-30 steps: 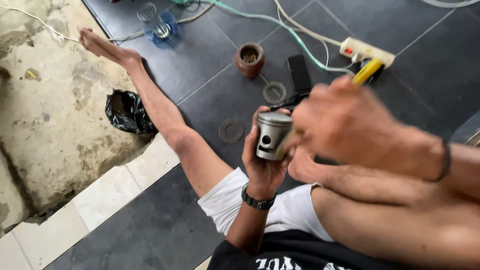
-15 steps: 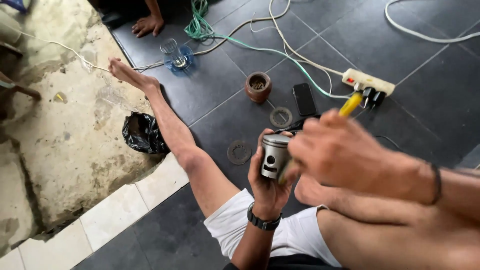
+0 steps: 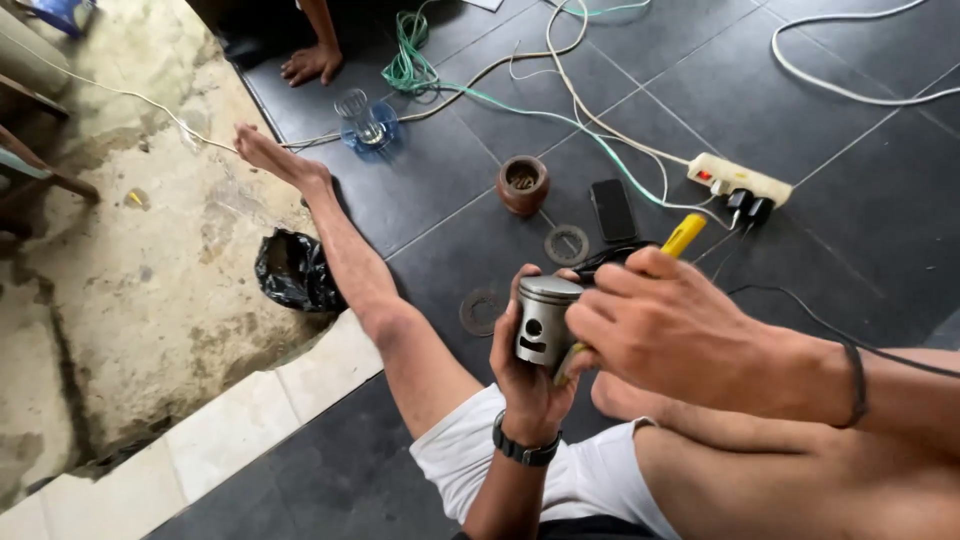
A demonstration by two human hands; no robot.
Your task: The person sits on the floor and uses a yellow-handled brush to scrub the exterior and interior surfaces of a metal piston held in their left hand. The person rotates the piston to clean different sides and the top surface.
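Left hand (image 3: pixel 528 372) is closed around the metal piston (image 3: pixel 543 320), held upright: long axis vertical, crown up, side pin hole facing the camera. Right hand (image 3: pixel 665 330) grips a yellow-handled tool (image 3: pixel 684 235), its shaft against the piston's right side.

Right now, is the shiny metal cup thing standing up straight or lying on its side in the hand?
Upright. The metal piston has its flat closed top facing up and its side hole facing the camera, with the left hand gripping it from behind and below.

Dark grey tiled floor (image 3: pixel 420 200), pale tile edging (image 3: pixel 250 420), perhaps bare concrete (image 3: pixel 130 290) beyond.
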